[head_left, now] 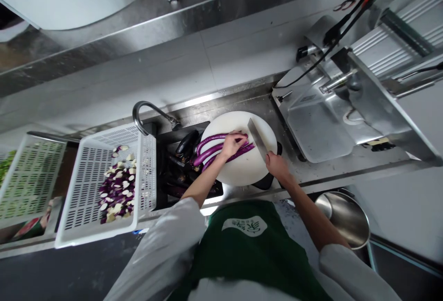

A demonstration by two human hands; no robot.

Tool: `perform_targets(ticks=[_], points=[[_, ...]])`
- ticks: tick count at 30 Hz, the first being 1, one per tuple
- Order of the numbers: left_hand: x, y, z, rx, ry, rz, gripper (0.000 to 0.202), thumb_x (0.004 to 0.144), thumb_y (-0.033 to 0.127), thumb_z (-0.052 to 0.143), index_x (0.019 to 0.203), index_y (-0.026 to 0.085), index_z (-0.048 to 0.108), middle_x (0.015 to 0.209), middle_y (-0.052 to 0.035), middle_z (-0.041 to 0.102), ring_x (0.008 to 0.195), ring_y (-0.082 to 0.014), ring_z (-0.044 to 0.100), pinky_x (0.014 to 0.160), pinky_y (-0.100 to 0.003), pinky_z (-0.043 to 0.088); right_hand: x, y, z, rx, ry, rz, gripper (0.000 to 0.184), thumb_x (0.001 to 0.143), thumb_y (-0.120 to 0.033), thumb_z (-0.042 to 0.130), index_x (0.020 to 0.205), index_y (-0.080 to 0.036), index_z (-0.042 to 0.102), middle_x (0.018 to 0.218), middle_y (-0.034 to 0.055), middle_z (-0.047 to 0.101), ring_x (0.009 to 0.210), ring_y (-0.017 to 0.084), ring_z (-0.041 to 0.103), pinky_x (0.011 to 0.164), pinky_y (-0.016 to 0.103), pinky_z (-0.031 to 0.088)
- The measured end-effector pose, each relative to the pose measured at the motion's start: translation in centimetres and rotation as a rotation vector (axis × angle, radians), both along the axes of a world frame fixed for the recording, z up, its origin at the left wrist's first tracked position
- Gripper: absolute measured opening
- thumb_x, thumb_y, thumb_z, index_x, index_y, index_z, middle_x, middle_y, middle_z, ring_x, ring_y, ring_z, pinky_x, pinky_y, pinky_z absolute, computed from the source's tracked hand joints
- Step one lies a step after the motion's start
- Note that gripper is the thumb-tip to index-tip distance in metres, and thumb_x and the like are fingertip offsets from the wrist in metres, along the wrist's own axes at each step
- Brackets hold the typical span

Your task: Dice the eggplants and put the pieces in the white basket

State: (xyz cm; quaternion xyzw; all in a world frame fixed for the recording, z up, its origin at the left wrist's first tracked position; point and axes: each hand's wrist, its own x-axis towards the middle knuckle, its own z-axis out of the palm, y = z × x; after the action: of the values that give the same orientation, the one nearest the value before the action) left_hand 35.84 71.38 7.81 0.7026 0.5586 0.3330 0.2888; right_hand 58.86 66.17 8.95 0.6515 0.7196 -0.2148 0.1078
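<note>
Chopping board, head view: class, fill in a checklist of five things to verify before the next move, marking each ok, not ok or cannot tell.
1. Knife in hand: ok; the right hand is closed around its handle.
2. Left hand on the purple eggplants: ok; it lies over them on the chopping board.
3. Left hand apart from the knife: ok; a gap shows between them.
4. Purple eggplants wholly on the chopping board: not ok; their left ends reach past its edge.
5. Chopping board steady: cannot tell; its underside is hidden.
</note>
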Motion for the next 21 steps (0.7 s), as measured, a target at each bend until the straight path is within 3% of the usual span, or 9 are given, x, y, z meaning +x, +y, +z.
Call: perform_targets(ticks=[3, 5, 7, 10, 12, 14, 16, 19, 21], points=[[-6.1, -8.6, 1.5, 0.053, -0.072, 0.16, 0.022, 0.094, 0.042, 0.069, 0.087, 0.022, 0.078, 0.091, -0.0069, 0.073, 0.086, -0.0223, 0.069, 0.082, -0.039, 0.058, 0.2, 0.2, -0.4, 0.004, -0.004, 0.01, 0.036, 0.108, -0.03, 0.034, 0.118, -0.012, 0.064, 0.103, 0.0191, 0.075, 0.097, 0.028, 0.074, 0.08, 0.031, 0.049], [-10.5, -16.7, 1.7, -0.011, 0.03, 0.371, 0.027, 0.094, 0.047, 0.067, 0.084, 0.024, 0.077, 0.089, -0.0068, 0.073, 0.085, -0.0233, 0.069, 0.082, -0.04, 0.058, 0.2, 0.3, -0.7, 0.0, -0.013, 0.027, 0.036, 0.108, -0.029, 0.035, 0.118, -0.011, 0.064, 0.103, 0.0202, 0.075, 0.097, 0.027, 0.074, 0.08, 0.03, 0.049], [-14.0, -25.5, 1.4, -0.213, 0.213, 0.589, 0.031, 0.094, 0.046, 0.064, 0.079, 0.021, 0.074, 0.084, -0.0072, 0.071, 0.081, -0.0243, 0.07, 0.079, -0.039, 0.057, -0.1, 0.3, -1.0, 0.0, -0.033, 0.042, 0.037, 0.107, -0.028, 0.034, 0.119, -0.01, 0.064, 0.102, 0.0211, 0.075, 0.097, 0.027, 0.074, 0.08, 0.03, 0.049], [-16.4, -36.1, 0.8, -0.633, 0.507, 0.754, 0.023, 0.088, 0.035, 0.064, 0.07, 0.022, 0.07, 0.064, -0.0047, 0.064, 0.066, -0.0279, 0.069, 0.068, -0.04, 0.055, -1.2, -0.2, -1.1, 0.016, -0.078, 0.061, 0.037, 0.107, -0.027, 0.033, 0.12, -0.01, 0.063, 0.1, 0.0215, 0.075, 0.096, 0.03, 0.075, 0.08, 0.033, 0.05], [-16.4, -39.3, 0.7, -0.716, 0.574, 0.788, 0.016, 0.087, 0.027, 0.06, 0.087, 0.021, 0.075, 0.061, -0.005, 0.064, 0.063, -0.0312, 0.069, 0.064, -0.041, 0.055, -2.1, -0.7, -0.8, 0.039, -0.105, 0.086, 0.035, 0.106, -0.024, 0.035, 0.12, -0.008, 0.062, 0.099, 0.0221, 0.075, 0.095, 0.031, 0.075, 0.081, 0.034, 0.051], [-15.7, -38.4, 1.0, -0.621, 0.583, 0.809, 0.03, 0.09, 0.021, 0.052, 0.108, 0.017, 0.076, 0.074, -0.0087, 0.071, 0.072, -0.0312, 0.072, 0.069, -0.04, 0.057, -2.8, -1.1, -0.5, 0.058, -0.115, 0.127, 0.033, 0.104, -0.02, 0.035, 0.12, -0.007, 0.061, 0.098, 0.0226, 0.075, 0.095, 0.031, 0.075, 0.082, 0.035, 0.052], [-14.8, -33.9, 1.7, -0.409, 0.527, 0.785, 0.035, 0.095, 0.019, 0.045, 0.116, 0.015, 0.073, 0.099, -0.0127, 0.075, 0.089, -0.0275, 0.073, 0.083, -0.038, 0.058, -3.2, -1.3, -0.3, 0.058, -0.113, 0.167, 0.032, 0.104, -0.02, 0.035, 0.119, -0.008, 0.062, 0.099, 0.0227, 0.075, 0.096, 0.032, 0.075, 0.082, 0.036, 0.052], [-13.3, -23.3, 2.7, -0.078, 0.363, 0.64, 0.034, 0.101, 0.024, 0.042, 0.121, 0.018, 0.07, 0.12, -0.0122, 0.07, 0.111, -0.0232, 0.069, 0.1, -0.036, 0.055, -2.8, -1.2, -0.1, 0.066, -0.107, 0.192, 0.035, 0.107, -0.025, 0.034, 0.117, -0.01, 0.063, 0.1, 0.0222, 0.075, 0.095, 0.032, 0.076, 0.082, 0.036, 0.052], [-12.5, -15.6, 2.9, 0.035, 0.336, 0.479, 0.038, 0.104, 0.033, 0.045, 0.133, 0.017, 0.064, 0.136, -0.0138, 0.062, 0.128, -0.0239, 0.061, 0.112, -0.038, 0.049, -2.2, -1.2, 0.0, 0.073, -0.102, 0.187, 0.036, 0.107, -0.027, 0.033, 0.117, -0.01, 0.063, 0.101, 0.0218, 0.076, 0.095, 0.03, 0.076, 0.082, 0.035, 0.052]])
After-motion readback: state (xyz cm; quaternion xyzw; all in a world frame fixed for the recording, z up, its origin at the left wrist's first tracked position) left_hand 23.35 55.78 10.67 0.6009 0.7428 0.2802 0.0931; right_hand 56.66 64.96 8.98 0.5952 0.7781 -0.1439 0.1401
